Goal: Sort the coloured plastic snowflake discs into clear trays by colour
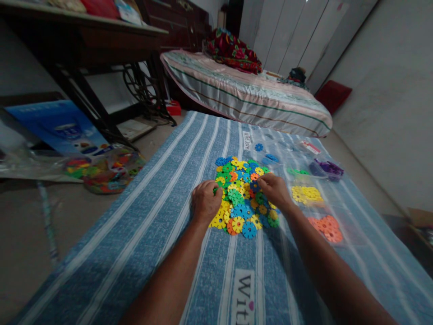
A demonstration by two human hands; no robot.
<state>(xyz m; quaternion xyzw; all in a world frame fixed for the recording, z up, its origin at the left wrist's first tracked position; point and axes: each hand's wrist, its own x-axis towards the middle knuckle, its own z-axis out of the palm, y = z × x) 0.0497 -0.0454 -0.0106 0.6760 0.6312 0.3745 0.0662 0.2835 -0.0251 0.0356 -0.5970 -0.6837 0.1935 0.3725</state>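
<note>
Notched plastic discs (241,211) lie heaped on the striped cloth (135,234). The hands are apart — the left hand (206,201), at the heap's left edge, curls on a green disc (215,191); the right hand (274,190), at its right, pinches a dark-blue disc (254,185). Yellow discs (307,194) and orange discs (327,227) lie farther right.

Bare hands (207,201): two. Multicoloured notched plastic disc heap (236,196): one (overlap defeats piece count). Yellow disc batch (307,194), orange disc batch (328,228), purple plastic batch (330,168): one each.
</note>
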